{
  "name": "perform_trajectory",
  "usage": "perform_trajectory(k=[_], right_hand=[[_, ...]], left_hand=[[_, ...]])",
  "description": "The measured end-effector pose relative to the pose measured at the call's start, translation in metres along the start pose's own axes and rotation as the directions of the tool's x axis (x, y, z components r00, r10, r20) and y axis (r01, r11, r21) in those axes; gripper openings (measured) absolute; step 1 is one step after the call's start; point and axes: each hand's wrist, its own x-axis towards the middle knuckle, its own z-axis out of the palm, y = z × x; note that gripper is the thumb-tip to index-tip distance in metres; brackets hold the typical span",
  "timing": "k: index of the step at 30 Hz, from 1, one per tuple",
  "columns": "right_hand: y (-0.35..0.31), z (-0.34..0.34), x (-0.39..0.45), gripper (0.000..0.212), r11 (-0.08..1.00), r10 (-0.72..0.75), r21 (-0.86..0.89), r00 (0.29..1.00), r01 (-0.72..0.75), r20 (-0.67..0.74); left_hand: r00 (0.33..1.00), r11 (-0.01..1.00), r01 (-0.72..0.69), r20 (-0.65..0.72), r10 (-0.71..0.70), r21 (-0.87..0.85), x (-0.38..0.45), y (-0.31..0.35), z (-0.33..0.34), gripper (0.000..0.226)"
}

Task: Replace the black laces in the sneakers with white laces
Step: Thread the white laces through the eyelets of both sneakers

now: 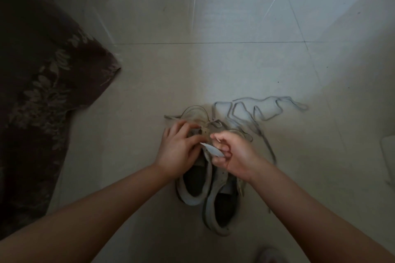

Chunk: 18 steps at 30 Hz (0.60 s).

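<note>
Presently, two sneakers (193, 186) stand side by side on the tiled floor (235, 66). Left hand (178, 151) grips the left shoe's eyelet area; right hand (233, 155) pinches a white lace (211, 150). Dark lace (256, 111) lies loose just beyond.

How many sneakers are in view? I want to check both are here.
2: the left sneaker under the left hand, the right sneaker beside it, below the right hand.
</note>
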Motion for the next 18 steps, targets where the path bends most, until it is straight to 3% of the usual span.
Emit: perform_trajectory(k=[1,2,3,4,5,6,8,11,13,14,16,18], right_hand=[[0.000,0.001,0.001,0.023,0.971,-0.030,-0.239,0.995,0.007,-0.095],[-0.002,0.002,0.002,0.032,0.835,-0.098,-0.551,0.983,-0.004,-0.155],[-0.004,0.003,0.004,0.039,0.588,-0.193,-0.809,0.969,-0.014,-0.156],[-0.007,0.005,0.005,0.043,0.314,-0.278,-0.949,0.957,0.011,-0.081],[-0.010,0.006,0.006,0.045,0.110,-0.323,-0.992,0.946,0.056,0.018],[-0.013,0.007,0.008,0.043,0.015,-0.330,-0.994,0.939,0.112,0.101],[-0.016,0.007,0.012,0.038,-0.042,-0.373,-0.973,0.900,0.226,0.225],[-0.008,0.006,0.019,0.033,-0.020,-0.529,-0.909,0.767,0.417,0.364],[-0.001,0.008,0.022,0.034,0.076,-0.629,-0.838,0.678,0.541,0.381],[0.000,0.007,0.023,0.034,0.175,-0.643,-0.810,0.688,0.559,0.337],[0.002,0.006,0.025,0.033,0.453,-0.595,-0.723,0.781,0.521,0.191],[0.007,0.007,0.027,0.040,0.727,-0.520,-0.471,0.848,0.500,0.098]], left_hand=[[1.000,1.000,0.008,-0.012,-0.008,-0.010,0.000,-0.001,0.001,0.029],[1.000,1.000,0.012,-0.023,-0.012,-0.015,0.001,-0.001,0.002,0.030],[0.999,1.000,0.011,-0.031,-0.012,-0.016,0.002,0.000,0.003,0.031],[0.999,1.000,0.010,-0.035,-0.011,-0.017,0.003,0.002,0.002,0.031],[0.999,1.000,0.016,-0.039,-0.017,-0.026,0.003,0.002,0.002,0.031],[0.999,0.998,0.035,-0.038,-0.037,-0.049,0.003,0.002,0.003,0.031],[0.994,0.988,0.104,-0.023,-0.107,-0.116,0.002,-0.001,0.004,0.034],[0.982,0.966,0.184,-0.006,-0.188,-0.180,0.006,-0.004,0.008,0.045],[0.973,0.938,0.229,0.027,-0.230,-0.261,0.009,-0.001,0.009,0.050],[0.969,0.921,0.242,0.030,-0.245,-0.305,0.010,0.001,0.010,0.050],[0.969,0.913,0.231,-0.005,-0.247,-0.335,0.010,0.000,0.013,0.046],[0.962,0.906,0.252,-0.011,-0.272,-0.340,0.011,-0.002,0.013,0.047]])
